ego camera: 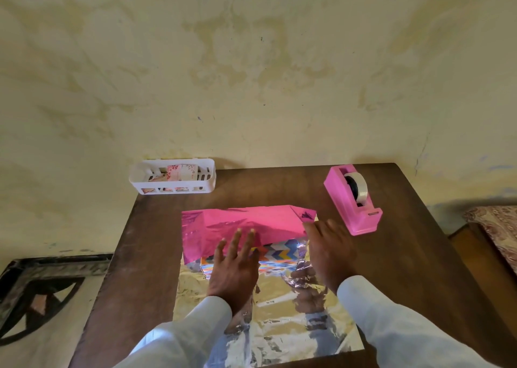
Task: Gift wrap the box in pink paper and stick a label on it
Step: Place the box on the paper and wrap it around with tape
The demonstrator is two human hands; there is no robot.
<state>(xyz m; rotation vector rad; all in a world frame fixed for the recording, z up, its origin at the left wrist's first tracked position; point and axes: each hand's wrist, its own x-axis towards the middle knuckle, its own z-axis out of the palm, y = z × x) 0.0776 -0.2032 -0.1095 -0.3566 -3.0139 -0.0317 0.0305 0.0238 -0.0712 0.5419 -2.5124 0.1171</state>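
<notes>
Wall (251, 59): pale yellow and blotched, filling the upper half of the frame.
Table (405, 269): dark brown wood, running from centre frame to the bottom edge.
Pink paper (251, 219): one sheet, pink on the outer face and mirror-silver on the inner. The far flap is folded toward the camera over the box. The silver side lies open on the table down to the lower centre.
Floor mat (42, 289): dark with a pattern, lower left, beside the table.
Sleeves: left sleeve (181, 334) and right sleeve (391, 320), both white, entering from the bottom edge.
Box (282, 251): multicoloured chevron print, centre frame, resting on the sheet. Its top is mostly covered by the pink flap; the near strip and front face are exposed.
Left hand (235, 267): palm down, fingers straight and spread, pressing the pink flap onto the box top. It grasps nothing.
Right hand (330, 250): at the box's right end, fingers extended, tips touching the flap's right edge, thumb low by the crumpled silver. Nothing is enclosed.
Tape dispenser (355, 208): pink, right of centre, apart from the sheet, holding a tape roll (359, 187).
Basket (137, 177): white and slotted, at the table's far left corner against the wall.
Cards (181, 171): floral, standing inside the basket.
</notes>
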